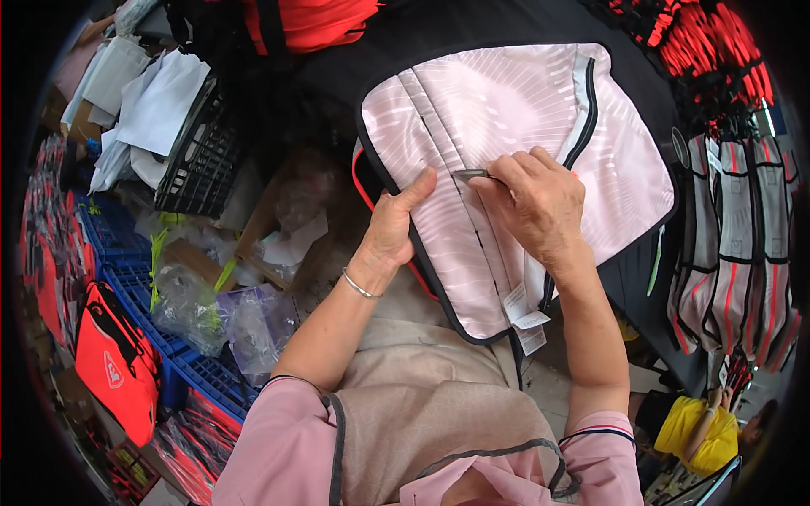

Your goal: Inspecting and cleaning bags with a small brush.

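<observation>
Pink cloth (pixel 515 110) edged in black binding lies spread out before us, its far part over a dark surface and its lower corner reaching toward our lap. A narrow strip (pixel 472 201) runs down the left part of the cloth, and its long axis slants from the far left edge to the near side, where white labels (pixel 525 317) hang out. Both of our hands meet at about the middle of that strip, one from each side. Our right hand (pixel 540 202), on the right of the strip, has thumb and fingers closed around a small dark metal tool (pixel 472 174); the tool points left, nearly level, so that it crosses the strip rather than following it. Its tip sits over the strip, though we cannot tell whether it touches the fabric or hovers just above. Our left hand (pixel 392 228) grips the cloth's left edge, thumb flat on top and the other fingers mostly hidden at or under the binding. That thumb points toward the tool, its tip just left of the strip and almost level with the metal tip, so the two nearly face each other. Of our hands, the right, through its tool, is the nearer to the strip.
</observation>
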The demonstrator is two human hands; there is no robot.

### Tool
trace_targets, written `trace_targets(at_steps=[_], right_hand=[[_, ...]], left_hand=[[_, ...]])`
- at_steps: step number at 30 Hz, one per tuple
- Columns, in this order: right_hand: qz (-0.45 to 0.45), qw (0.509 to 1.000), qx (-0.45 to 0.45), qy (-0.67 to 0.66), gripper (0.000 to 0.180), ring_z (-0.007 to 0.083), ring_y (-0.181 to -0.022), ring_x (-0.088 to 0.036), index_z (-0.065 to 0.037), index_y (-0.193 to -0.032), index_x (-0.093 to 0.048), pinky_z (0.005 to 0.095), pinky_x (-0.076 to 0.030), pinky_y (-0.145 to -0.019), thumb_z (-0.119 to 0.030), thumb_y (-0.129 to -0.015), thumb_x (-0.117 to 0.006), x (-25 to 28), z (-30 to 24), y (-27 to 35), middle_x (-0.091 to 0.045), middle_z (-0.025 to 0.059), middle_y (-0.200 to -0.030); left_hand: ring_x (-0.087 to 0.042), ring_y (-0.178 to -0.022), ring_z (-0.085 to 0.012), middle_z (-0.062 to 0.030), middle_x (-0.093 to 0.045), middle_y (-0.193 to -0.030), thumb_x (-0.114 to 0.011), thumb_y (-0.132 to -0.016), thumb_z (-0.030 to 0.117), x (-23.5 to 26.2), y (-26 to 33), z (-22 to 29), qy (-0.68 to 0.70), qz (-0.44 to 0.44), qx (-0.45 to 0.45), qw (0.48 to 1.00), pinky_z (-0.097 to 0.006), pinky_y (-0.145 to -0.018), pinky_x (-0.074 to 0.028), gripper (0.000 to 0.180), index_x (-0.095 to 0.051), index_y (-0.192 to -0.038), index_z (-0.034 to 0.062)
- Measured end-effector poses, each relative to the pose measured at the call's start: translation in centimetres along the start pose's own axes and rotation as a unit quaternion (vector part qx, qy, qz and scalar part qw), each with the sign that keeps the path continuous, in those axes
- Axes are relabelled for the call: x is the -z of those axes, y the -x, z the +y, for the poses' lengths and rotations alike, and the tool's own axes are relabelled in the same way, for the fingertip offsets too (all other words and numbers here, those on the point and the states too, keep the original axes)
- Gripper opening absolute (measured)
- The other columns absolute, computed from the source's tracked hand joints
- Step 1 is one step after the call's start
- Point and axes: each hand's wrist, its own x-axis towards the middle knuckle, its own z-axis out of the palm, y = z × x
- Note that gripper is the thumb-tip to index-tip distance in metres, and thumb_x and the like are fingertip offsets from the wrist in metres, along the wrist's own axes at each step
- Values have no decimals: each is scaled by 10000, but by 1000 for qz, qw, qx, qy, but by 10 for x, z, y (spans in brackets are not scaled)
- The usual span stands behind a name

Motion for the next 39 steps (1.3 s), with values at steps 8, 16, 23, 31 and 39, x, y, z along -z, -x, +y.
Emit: trace_targets(at_steps=[8, 16, 23, 31, 39], right_hand=[[12, 1000, -13, -3, 228, 187, -668, -569, -113, -747, -583, 318, -462, -546, -276, -772, -740, 0, -2, 4, -558, 4, -667], [4, 992, -88, -86, 239, 194, -662, -586, -106, -746, -584, 326, -455, -536, -283, -799, -736, -1, -3, -2, -590, 21, -662], [41, 982, -121, -140, 244, 233, -702, -601, -85, -810, -592, 360, -477, -590, -288, -815, -728, -25, -13, -28, -615, 44, -707], [4, 903, -272, -331, 203, 103, -707, -571, -12, -981, -628, 256, -484, -676, -170, -884, -710, -19, -22, -26, -644, 54, -784], [39, 905, -239, -348, 261, 234, -697, -637, -35, -947, -626, 336, -507, -649, -240, -837, -743, -35, -34, -22, -659, 110, -796]], left_hand=[[-609, -1050, -213, -103, -628, -1172, -738, -865, 253, 3, 0, -2, -10, 1, -1, 1000, -361, -929, -498, 502, -555, -1243, -23], [-589, -1096, -197, -101, -613, -1198, -740, -861, 247, 1, 6, -5, -27, 18, -6, 999, -358, -944, -491, 526, -541, -1269, -20], [-530, -1205, -196, -114, -496, -1368, -374, -935, 678, -6, 4, -8, -40, -15, -69, 997, -352, -1013, -456, 830, -365, -1421, 6], [-470, -1257, -200, -109, -473, -1395, -300, -968, 661, -12, 18, 2, -69, 54, -118, 989, -334, -1066, -376, 803, -343, -1442, 14], [-539, -861, -44, 25, -601, -975, -605, -971, 285, 16, 15, 21, -227, 140, -230, 936, -196, -736, -425, 285, -606, -1118, 42]])
